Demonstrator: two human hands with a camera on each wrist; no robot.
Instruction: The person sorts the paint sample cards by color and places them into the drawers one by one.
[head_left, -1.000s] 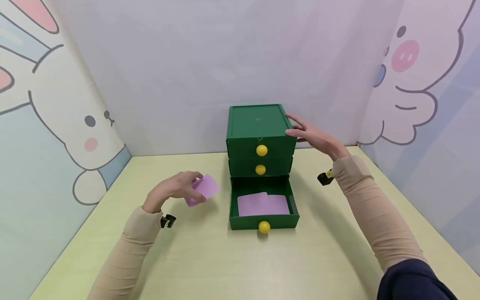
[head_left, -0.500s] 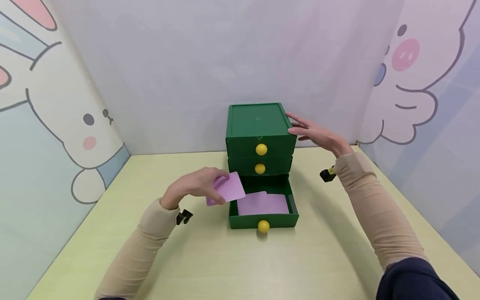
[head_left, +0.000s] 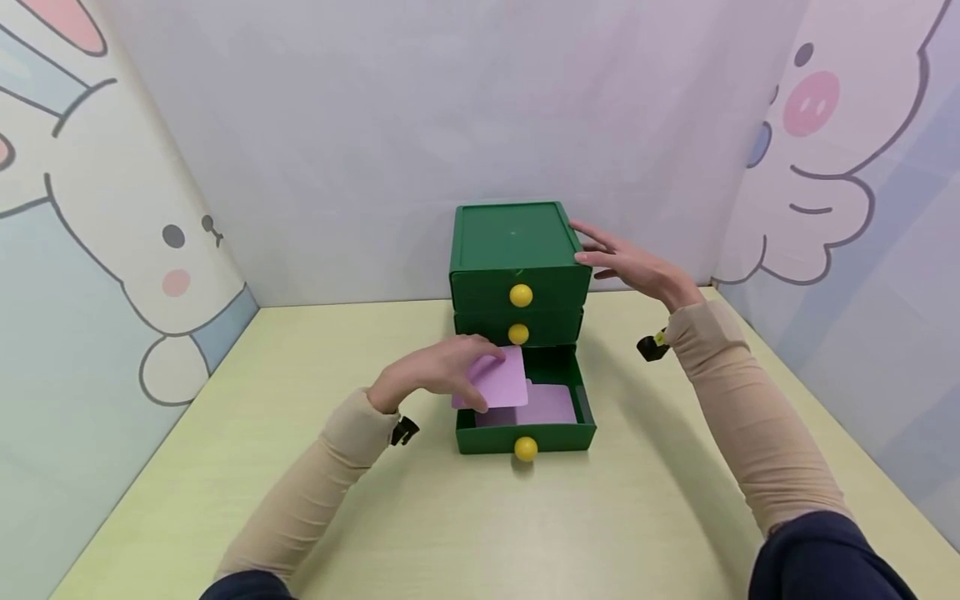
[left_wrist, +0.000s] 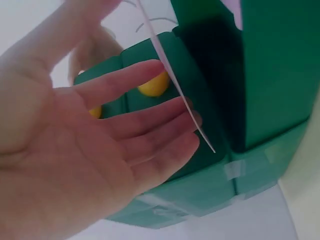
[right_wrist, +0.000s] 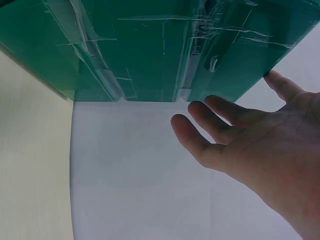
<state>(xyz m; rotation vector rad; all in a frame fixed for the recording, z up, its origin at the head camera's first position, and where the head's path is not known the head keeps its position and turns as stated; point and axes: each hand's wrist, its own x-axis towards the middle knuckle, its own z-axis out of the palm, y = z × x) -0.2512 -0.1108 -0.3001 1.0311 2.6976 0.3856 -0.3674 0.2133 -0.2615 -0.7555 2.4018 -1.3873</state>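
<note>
My left hand pinches a thin pink-purple card between thumb and fingers. It holds the card over the left part of the pulled-out bottom drawer of a green three-drawer cabinet. In the left wrist view the card appears nearly edge-on along the fingertips. More cards of the same colour lie in the drawer, partly covered by the held one. My right hand has its fingers spread at the cabinet's upper right edge; a fingertip meets the green side in the right wrist view.
The upper two drawers, with yellow knobs, are closed. A third yellow knob sticks out from the bottom drawer's front. Behind the cabinet rises a pale wall, and a light wooden tabletop lies around it.
My left hand has carried the card rightward, from the table left of the cabinet to over the open drawer. The right hand has stayed at the cabinet's edge.
</note>
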